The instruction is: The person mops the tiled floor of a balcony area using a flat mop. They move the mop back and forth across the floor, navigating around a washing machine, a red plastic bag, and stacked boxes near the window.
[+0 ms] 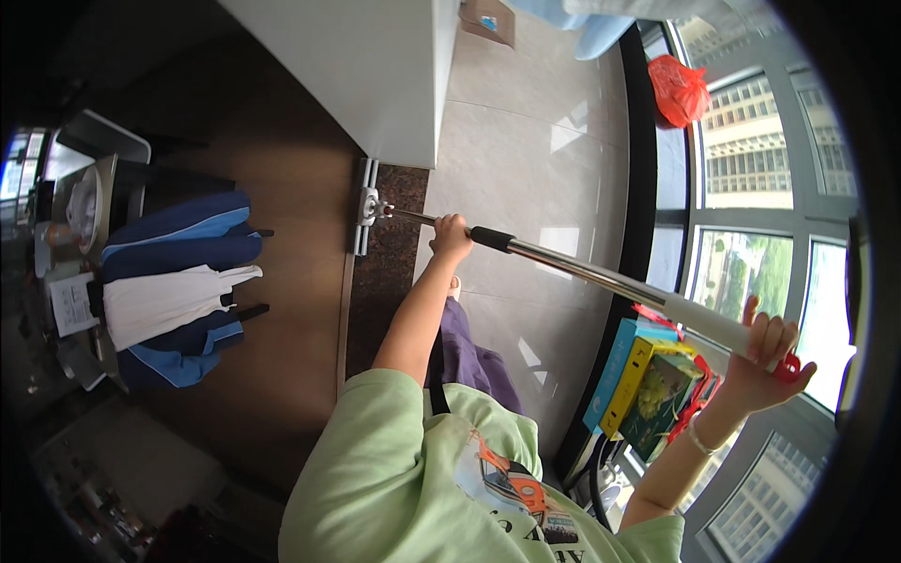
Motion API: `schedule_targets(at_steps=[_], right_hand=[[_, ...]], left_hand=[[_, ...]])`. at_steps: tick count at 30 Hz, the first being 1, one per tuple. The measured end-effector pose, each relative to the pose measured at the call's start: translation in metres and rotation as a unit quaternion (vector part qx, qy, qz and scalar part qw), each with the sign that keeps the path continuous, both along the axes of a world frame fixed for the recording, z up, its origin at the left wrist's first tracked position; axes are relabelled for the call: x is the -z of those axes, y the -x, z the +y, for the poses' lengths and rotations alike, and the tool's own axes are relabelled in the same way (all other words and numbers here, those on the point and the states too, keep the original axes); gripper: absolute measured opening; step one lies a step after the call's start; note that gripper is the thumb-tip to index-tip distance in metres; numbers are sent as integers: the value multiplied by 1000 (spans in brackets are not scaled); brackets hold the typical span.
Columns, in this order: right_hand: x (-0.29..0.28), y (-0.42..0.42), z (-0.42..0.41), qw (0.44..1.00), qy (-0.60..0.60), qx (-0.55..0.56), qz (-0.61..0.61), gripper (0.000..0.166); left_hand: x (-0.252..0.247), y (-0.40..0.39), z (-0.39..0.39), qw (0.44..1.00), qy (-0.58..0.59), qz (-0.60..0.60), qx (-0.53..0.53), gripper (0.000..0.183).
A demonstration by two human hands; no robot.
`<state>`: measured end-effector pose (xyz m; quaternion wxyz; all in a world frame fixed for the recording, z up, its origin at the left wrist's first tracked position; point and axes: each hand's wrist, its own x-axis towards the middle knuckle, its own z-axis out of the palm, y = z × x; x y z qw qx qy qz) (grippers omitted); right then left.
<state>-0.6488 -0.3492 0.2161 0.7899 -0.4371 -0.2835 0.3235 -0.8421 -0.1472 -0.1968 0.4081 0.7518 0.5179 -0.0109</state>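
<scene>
A mop with a telescopic metal pole (591, 265) slants across the view. My left hand (452, 238) is closed around the thin lower pole, just beyond a black collar. At the far right, my right hand (771, 352) grips the white sleeve near the pole's top end, beside a red hanging loop. The mop head (366, 206), with a white joint and metal rods, rests at the edge of the brown wooden floor (303, 295), by a dark speckled stone threshold (387, 281). Its underside is hidden.
A white panel (380, 84) stands right beside the mop head. Jackets and a white garment (162, 302) hang over a chair at left. Gift boxes (633, 380) and a red plastic bag (679, 91) are by the windows. Grey tiles (521, 176) lie between threshold and windows; a brown bag (488, 21) lies beyond.
</scene>
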Motion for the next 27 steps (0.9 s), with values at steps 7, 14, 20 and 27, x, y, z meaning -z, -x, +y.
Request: schedule_targets(at_steps=[7,14,20,27], right_hand=[[23,50,-223,978,18,206,9,38],[-44,113,-451,955,69,289,-17,31],[-111,166,-512,913,48,392,-100,49],[-102,193,-498,906,19,419,-56,26]], left_hand=[[-6,-22,-163,979,-52,72,186,16],[-57,-58,-380,904,28,66,421,28],[-84,-39,-499,877,58,-65,473,18],[-96,-43,-410,837,-26,-119,534,13]])
